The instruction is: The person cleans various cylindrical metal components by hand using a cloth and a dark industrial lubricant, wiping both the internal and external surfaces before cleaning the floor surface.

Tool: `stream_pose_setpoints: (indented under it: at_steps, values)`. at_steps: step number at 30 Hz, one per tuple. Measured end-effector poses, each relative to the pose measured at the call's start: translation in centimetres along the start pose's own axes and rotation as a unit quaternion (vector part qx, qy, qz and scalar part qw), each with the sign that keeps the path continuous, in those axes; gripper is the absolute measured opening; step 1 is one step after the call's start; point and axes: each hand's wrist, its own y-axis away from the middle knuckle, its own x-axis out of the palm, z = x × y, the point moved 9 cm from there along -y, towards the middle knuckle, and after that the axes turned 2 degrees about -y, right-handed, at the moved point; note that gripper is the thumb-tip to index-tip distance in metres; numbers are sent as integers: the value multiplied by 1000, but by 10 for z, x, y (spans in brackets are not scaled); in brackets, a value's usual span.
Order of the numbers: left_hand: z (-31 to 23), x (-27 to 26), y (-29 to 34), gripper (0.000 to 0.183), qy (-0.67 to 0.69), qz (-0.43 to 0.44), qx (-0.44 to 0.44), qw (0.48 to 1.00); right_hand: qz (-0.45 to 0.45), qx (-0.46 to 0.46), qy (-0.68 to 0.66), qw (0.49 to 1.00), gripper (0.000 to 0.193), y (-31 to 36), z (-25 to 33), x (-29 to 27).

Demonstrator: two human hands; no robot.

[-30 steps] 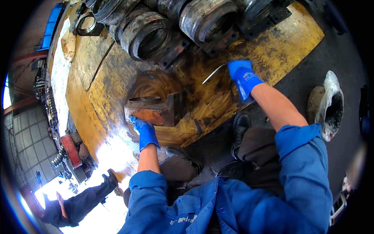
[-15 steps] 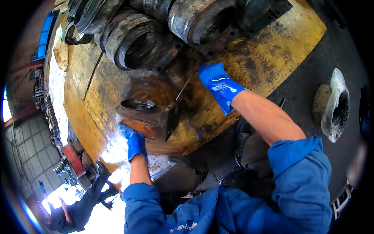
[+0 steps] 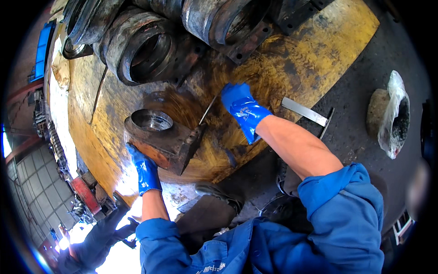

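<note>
My left hand (image 3: 145,171), in a blue rubber glove, holds the near left side of a dark, rust-streaked metal housing (image 3: 166,147) with a round bore facing up. Closed in a fist, my right hand (image 3: 239,106), gloved the same way, grips a thin metal rod (image 3: 210,108). The rod's far end touches or enters the upper edge of the flange (image 3: 194,142) on the housing's right side; which of these I cannot tell. My fist hides the rod's other end.
Several greasy metal housings (image 3: 150,50) stand along the far side of the stained yellow table (image 3: 296,68). A flat steel tool with a crosspiece (image 3: 305,111) juts over its right edge. Beyond lies a ring-shaped part with clear plastic (image 3: 388,116). Another person (image 3: 93,237) works at lower left.
The housing appears turned slightly, showing more of its bore. My right fist and the rod sit a little further left and nearer. The flat steel tool has come into view beside my right forearm.
</note>
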Motion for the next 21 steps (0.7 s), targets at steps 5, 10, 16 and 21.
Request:
stream_pose_setpoints:
  at_steps: [5, 10, 16, 21]
  values:
    - [-4, -18, -11, 87, -31, 8, 9, 999, -27, -45, 11, 999, 21, 9, 27, 0]
    - [-25, 53, 69, 84, -196, -39, 69, 977, 80, -57, -37, 995, 23, 18, 39, -6]
    - [1, 73, 113, 67, -61, -80, 138, 985, 165, 132, -305, 929, 45, 21, 12, 7]
    - [5, 69, 110, 61, -48, -112, 155, 981, 169, 124, -397, 893, 44, 17, 44, 56]
